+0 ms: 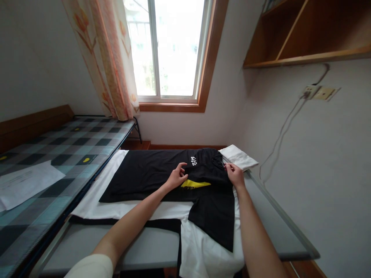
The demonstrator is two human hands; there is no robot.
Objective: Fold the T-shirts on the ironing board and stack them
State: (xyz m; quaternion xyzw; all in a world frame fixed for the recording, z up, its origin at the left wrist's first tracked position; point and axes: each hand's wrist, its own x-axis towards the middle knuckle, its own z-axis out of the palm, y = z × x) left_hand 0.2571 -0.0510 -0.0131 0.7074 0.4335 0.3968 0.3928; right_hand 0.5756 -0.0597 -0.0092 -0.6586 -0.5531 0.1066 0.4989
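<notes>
A black T-shirt (150,170) with white lettering and a yellow print lies spread on its side across the table. Beneath it is a white T-shirt (203,247), whose sleeve hangs toward the near edge, and a strip of black cloth (162,224) shows under that. Above the black shirt's chest, beside the yellow print, is my left hand (176,177), its thumb and index finger apart and nothing between them. At the collar, my right hand (235,175) pinches the edge of the black shirt. Folded white cloth (238,156) lies just beyond it.
The grey table (278,216) abuts the right wall. On the left stands a bed (58,146) with a checked cover and a paper sheet (29,181). Cords (279,139) run down from a wall socket (313,92). A wooden shelf (307,58) overhangs at upper right.
</notes>
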